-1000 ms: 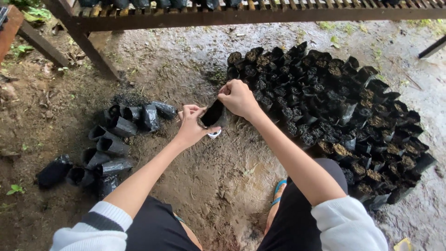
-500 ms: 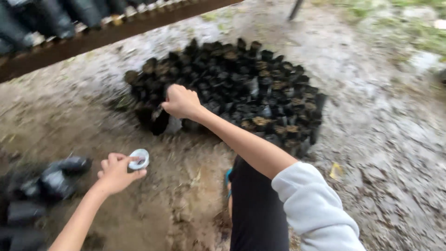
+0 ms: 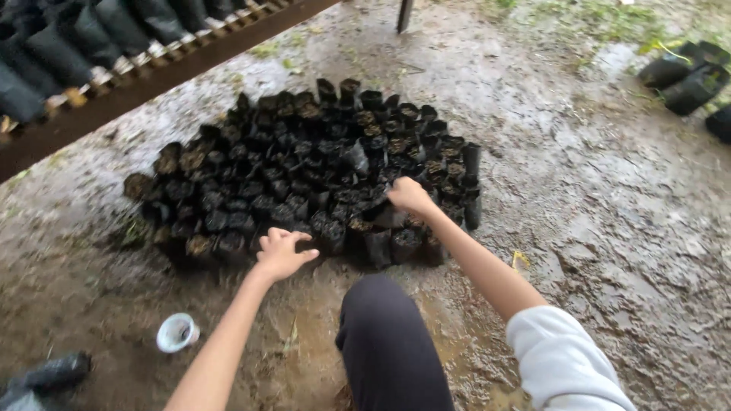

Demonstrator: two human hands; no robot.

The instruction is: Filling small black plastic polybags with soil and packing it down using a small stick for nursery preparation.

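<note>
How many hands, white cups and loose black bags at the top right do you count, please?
Hands: 2, left hand and right hand
White cup: 1
Loose black bags, top right: 3
Total: 6

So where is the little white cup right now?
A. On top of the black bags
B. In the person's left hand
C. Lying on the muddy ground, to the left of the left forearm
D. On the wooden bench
C: the white cup lies on the mud beside the forearm, while the left hand is open near the black bags.
</note>
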